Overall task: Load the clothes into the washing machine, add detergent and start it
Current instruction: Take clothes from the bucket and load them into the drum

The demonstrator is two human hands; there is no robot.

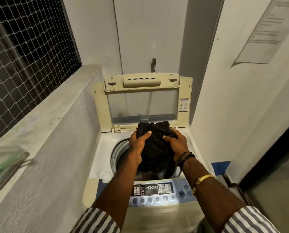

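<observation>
The washer (lid up) has dark cloth in its drum. Both hands, left and right, grip a black bundle above it.

White plastered walls close in a narrow nook under warm light. At upper left a netted window shows darkness. Below it a rough ledge runs toward lower left, bearing a clear container at the left edge. A tap juts from the back wall, upper centre; a dark door frame crosses lower right.
</observation>
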